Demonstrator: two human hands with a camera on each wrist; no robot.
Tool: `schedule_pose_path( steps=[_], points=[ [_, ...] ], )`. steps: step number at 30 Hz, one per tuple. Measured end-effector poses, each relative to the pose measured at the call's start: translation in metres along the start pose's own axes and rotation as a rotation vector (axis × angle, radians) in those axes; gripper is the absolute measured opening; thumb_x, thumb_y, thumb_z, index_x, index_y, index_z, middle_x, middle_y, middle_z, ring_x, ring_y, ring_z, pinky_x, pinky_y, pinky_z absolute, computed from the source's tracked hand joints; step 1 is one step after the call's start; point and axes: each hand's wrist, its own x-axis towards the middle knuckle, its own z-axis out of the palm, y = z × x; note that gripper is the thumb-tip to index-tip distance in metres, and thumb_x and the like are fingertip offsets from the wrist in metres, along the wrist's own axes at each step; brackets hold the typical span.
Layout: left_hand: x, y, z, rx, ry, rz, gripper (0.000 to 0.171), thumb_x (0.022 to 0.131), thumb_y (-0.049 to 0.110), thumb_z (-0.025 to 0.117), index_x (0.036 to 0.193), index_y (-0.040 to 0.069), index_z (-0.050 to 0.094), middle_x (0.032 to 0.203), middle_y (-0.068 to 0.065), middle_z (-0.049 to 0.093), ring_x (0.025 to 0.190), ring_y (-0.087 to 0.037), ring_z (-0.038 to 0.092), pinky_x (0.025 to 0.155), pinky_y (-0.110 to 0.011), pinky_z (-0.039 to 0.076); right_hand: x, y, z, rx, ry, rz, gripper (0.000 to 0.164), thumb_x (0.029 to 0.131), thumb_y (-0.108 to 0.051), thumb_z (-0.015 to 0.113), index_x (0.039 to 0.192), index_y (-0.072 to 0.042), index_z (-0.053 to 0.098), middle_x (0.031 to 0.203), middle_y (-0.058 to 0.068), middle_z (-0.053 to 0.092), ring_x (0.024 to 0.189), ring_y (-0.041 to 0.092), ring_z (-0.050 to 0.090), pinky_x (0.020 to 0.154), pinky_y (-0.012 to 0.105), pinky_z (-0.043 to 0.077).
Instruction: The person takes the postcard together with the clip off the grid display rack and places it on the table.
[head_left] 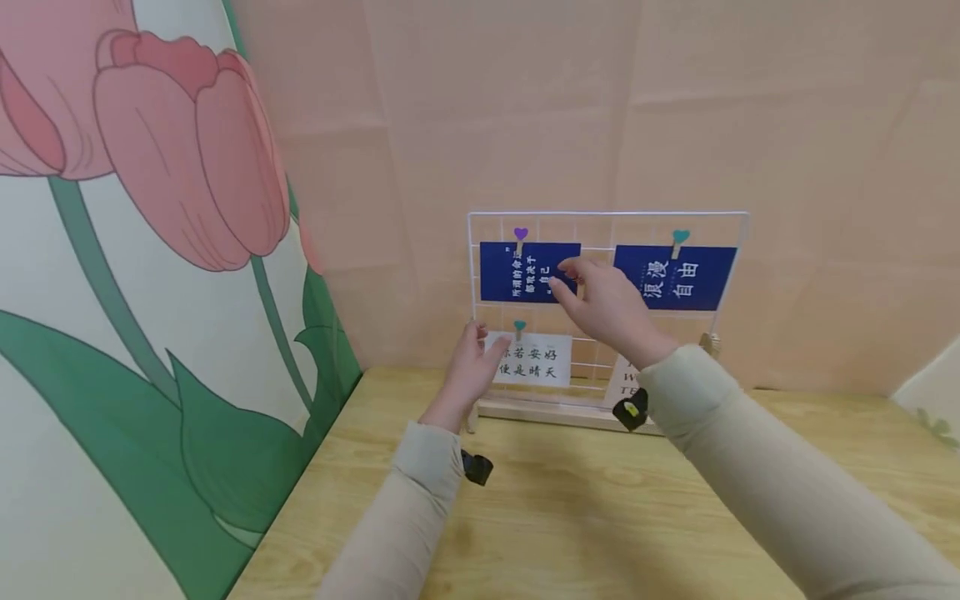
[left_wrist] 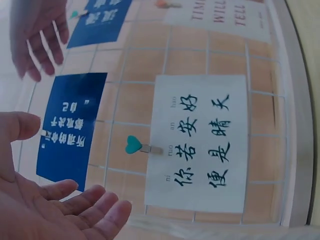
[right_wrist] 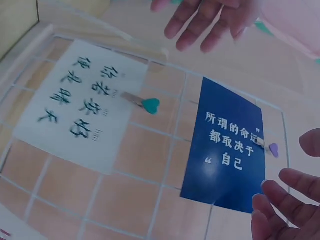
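A white wire grid rack stands upright with cards clipped to it. At its upper left hangs a blue card under a purple heart clip. My right hand is in front of that card's right side, fingers loosely bent and holding nothing. Lower left, a white card with black characters is held by a teal heart clip. By the rack's left edge is my left hand, overlapping this card's corner, its fingers spread and empty in the left wrist view.
Upper right on the grid hangs a second blue card with a teal heart clip. Below it, a pale card with red lettering is partly behind my right arm. The rack's wooden base rests on a wood-grain table.
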Motion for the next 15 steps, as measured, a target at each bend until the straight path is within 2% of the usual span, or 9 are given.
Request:
schedule_pose_path(
  steps=[4, 9, 12, 15],
  points=[
    [0.014, 0.004, 0.002, -0.157, 0.012, -0.069, 0.067, 0.105, 0.03, 0.059, 0.157, 0.0, 0.029, 0.153, -0.022, 0.042, 0.137, -0.042, 0.045, 0.114, -0.052, 0.037, 0.023, -0.006, -0.001, 0.008, -0.014, 0.029, 0.047, 0.107, -0.031, 0.055, 0.142, 0.001, 0.054, 0.13, 0.022, 0.062, 0.119, 0.039, 0.059, 0.096, 0.056, 0.05],
    [0.029, 0.008, 0.007, -0.386, 0.036, -0.12, 0.074, 0.105, 0.023, 0.059, 0.162, 0.005, 0.015, 0.15, -0.023, 0.042, 0.128, -0.047, 0.05, 0.109, -0.051, 0.041, 0.046, -0.014, 0.0, 0.034, -0.021, 0.044, 0.048, 0.107, -0.032, 0.054, 0.144, -0.001, 0.051, 0.127, 0.02, 0.063, 0.111, 0.035, 0.062, 0.09, 0.052, 0.053],
    [0.032, 0.01, 0.008, -0.434, 0.039, -0.14, 0.077, 0.105, 0.024, 0.059, 0.164, 0.01, 0.011, 0.15, -0.02, 0.042, 0.125, -0.046, 0.051, 0.108, -0.05, 0.04, 0.055, -0.018, 0.001, 0.031, -0.017, 0.038, 0.049, 0.108, -0.033, 0.053, 0.145, -0.001, 0.049, 0.125, 0.018, 0.063, 0.106, 0.033, 0.062, 0.088, 0.049, 0.053],
    [0.034, 0.01, 0.007, -0.429, 0.046, -0.162, 0.077, 0.106, 0.026, 0.058, 0.165, 0.013, 0.011, 0.149, -0.018, 0.043, 0.122, -0.045, 0.054, 0.107, -0.05, 0.041, 0.062, -0.021, 0.003, 0.027, -0.008, 0.024, 0.05, 0.108, -0.033, 0.052, 0.147, -0.002, 0.049, 0.12, 0.017, 0.064, 0.099, 0.031, 0.062, 0.084, 0.047, 0.053]
  ],
)
